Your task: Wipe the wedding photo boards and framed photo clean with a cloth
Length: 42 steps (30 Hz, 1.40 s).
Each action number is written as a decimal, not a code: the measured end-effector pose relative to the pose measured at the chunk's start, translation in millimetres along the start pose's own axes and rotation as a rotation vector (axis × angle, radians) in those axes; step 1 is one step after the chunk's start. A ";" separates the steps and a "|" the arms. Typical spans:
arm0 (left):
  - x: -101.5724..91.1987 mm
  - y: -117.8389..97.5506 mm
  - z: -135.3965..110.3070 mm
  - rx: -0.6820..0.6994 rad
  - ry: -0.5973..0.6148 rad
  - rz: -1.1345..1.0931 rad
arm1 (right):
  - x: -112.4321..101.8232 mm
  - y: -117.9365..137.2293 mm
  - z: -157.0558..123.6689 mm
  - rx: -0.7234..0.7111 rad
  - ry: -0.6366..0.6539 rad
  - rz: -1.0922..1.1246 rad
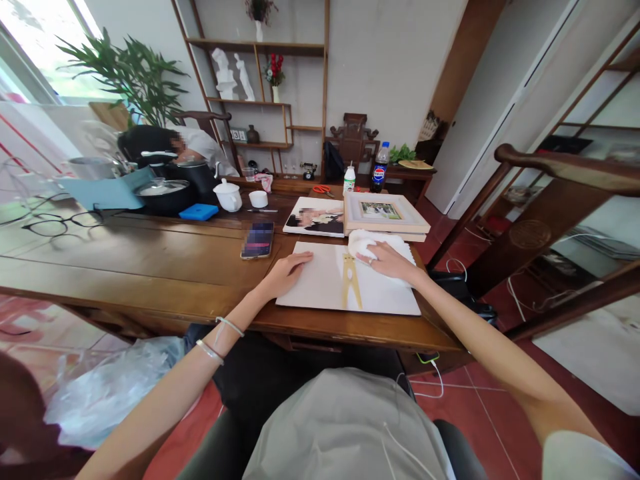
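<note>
A flat white panel [320,287] lies at the table's front edge, with a yellow A-shaped piece [350,283] down its middle. My left hand [287,275] rests on the panel's left side, fingers stretched out and holding nothing. On the far right part of the panel, my right hand [389,260] is closed over a bunched white cloth [361,241] and presses it down; the fingertips are partly hidden in its folds. Just beyond the panel are a photo print [315,217] and a pale picture frame [417,219] with a small photo in it.
Left of the panel lies a phone [258,240]. Farther back are a white teapot [229,196], red-handled scissors [323,190], a small white bottle [349,179] and a cola bottle [380,168]. A person [200,148] leans over the far left side. A wooden chair [540,220] stands right.
</note>
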<state>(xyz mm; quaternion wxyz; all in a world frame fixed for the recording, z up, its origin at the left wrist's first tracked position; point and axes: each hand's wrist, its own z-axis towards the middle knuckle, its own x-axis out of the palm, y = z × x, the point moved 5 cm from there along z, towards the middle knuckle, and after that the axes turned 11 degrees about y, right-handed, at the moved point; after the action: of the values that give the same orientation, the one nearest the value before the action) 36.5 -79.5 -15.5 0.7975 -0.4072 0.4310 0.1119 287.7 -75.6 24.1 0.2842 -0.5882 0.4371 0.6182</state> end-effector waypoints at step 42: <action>0.2 -0.4 -0.3 0.010 -0.009 -0.038 | 27.2 139.0 -72.8 -0.297 0.125 -0.145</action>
<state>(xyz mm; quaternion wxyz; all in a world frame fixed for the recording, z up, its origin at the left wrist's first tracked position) 36.7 -79.9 -15.6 0.8033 -0.4108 0.4203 0.0963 198.2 -207.2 31.7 0.2104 -0.6909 0.3142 0.6161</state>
